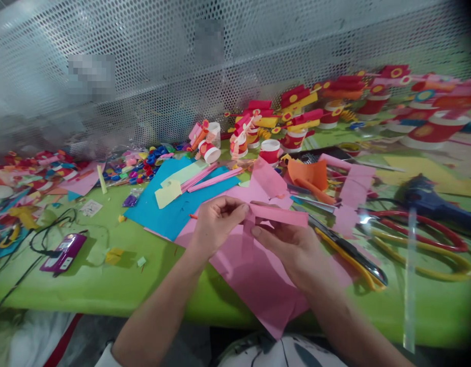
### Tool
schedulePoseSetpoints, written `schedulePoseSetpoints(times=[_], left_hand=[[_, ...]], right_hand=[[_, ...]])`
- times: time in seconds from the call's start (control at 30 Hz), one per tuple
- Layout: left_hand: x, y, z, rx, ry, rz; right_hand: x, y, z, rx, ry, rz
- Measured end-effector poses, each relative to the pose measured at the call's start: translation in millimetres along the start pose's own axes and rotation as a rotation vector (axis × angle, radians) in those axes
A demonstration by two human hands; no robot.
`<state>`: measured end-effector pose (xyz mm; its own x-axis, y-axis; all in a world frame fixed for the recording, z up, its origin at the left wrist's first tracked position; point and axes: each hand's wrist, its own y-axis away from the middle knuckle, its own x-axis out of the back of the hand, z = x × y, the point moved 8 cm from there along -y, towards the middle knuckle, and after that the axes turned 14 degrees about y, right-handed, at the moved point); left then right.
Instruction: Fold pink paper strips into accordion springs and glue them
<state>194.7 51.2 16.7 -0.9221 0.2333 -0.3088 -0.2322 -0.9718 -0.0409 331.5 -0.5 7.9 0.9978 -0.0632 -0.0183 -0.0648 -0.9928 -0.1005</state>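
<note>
A pink paper strip (283, 214) stretches between my two hands above the pink paper sheet (254, 278). My left hand (220, 221) pinches its left end between thumb and fingers. With thumb and fingers, my right hand (286, 244) grips the strip from below, near its middle. Another narrow part of pink paper hangs down between the hands; whether it belongs to the same strip I cannot tell. Under the pink sheet lies blue paper (143, 211), with a bundle of thin pink strips (216, 178) and pale yellow paper (168, 193) on top.
To the right lie scissors with red handles (449, 237), a black and yellow cutter (350, 252) and a blue glue gun (437, 199) with a clear glue stick (410, 285). Decorated paper cups (294, 137) line the back by a perforated metal panel (162, 76). A purple device (63, 252) with cables sits left.
</note>
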Motion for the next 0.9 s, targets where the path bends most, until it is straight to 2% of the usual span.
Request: schedulePoseSetpoints(times=[0.17,0.33,0.63,0.9], left_hand=[[-8.7,6.1,0.3,-0.031,-0.024,0.020],[-15.9,8.1,0.0,-0.039,0.000,-0.027],[-16.8,7.4,-0.1,0.016,0.060,-0.072],[-16.3,6.0,-0.1,0.112,0.036,-0.138]], right_hand=[[5.2,-2.8,0.3,0.014,-0.056,0.090],[11.9,-1.9,10.0,-0.067,-0.100,0.180],[9.9,-2.7,3.3,-0.013,-0.124,0.139],[9.0,-0.9,0.0,-0.018,0.030,0.082]])
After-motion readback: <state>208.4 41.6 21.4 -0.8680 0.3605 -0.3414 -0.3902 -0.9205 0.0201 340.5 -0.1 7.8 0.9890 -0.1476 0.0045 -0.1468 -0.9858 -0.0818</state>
